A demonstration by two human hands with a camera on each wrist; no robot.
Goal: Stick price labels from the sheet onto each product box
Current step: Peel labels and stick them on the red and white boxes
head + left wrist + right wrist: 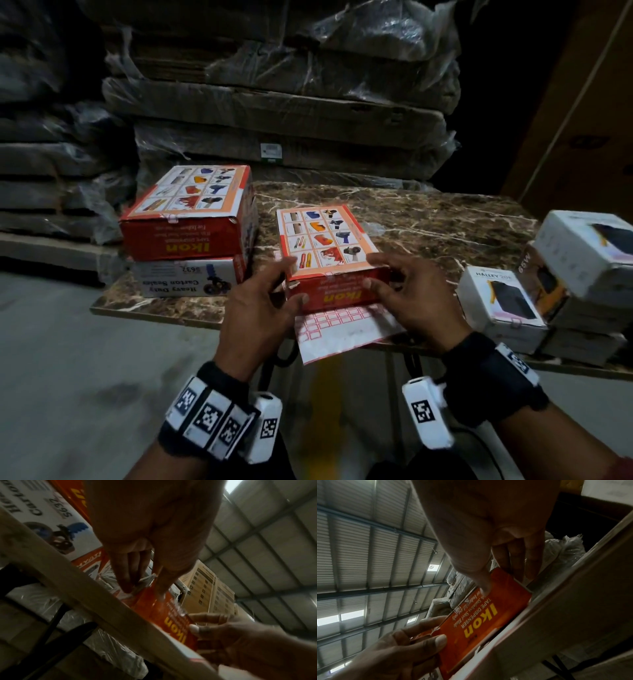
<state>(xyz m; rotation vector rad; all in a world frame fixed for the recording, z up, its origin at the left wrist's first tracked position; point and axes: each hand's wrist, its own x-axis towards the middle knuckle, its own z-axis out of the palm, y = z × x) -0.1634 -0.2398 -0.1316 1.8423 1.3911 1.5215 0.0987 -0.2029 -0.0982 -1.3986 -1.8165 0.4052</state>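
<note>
A red ikon tape-dispenser box [325, 240] lies on the marble table [428, 219], its picture grid facing up. My left hand [294, 279] grips its near left corner, fingers on the top and side, thumb on the front face. Over the near right corner my right hand [371, 270] holds it the same way. The label sheet [335, 329], with red-bordered stickers, lies partly under the box and hangs over the table's near edge. The left wrist view shows my left hand [145, 582] on the box [171, 609]. In the right wrist view my right hand [501, 582] holds the box [488, 615].
At the left a second red ikon box [188, 212] is stacked on a white carton-sealer box [181, 277]. Several small white boxes [500, 305] are piled at the right edge. Plastic-wrapped cardboard stacks [274, 102] stand behind the table.
</note>
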